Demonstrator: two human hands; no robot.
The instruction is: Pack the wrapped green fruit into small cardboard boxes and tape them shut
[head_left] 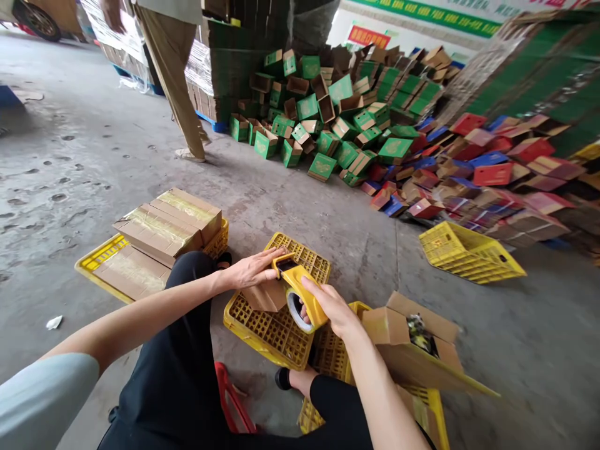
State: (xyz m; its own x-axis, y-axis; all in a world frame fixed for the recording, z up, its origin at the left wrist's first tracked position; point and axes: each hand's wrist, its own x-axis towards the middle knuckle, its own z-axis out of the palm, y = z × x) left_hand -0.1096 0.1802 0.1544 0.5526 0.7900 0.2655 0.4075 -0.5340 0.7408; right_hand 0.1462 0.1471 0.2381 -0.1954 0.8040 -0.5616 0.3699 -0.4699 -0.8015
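Observation:
My right hand [332, 307] grips a yellow tape gun [315, 306] with a roll of tape on it. The front of the tape gun reaches the fingers of my left hand [253, 270]. That hand lies flat, with its fingers stretched out, over a small brown cardboard box [266, 296]. My hands and the tape gun hide much of the box. Beneath it is a yellow plastic crate [276, 340] with a holed, grid-like face turned up.
Taped boxes [164, 219] fill a yellow crate [89, 262] at left. An open carton [389, 325] stands at right, near another yellow crate [469, 256]. Green boxes [323, 165] and red and blue boxes [492, 175] are heaped behind. A person [173, 69] stands beyond.

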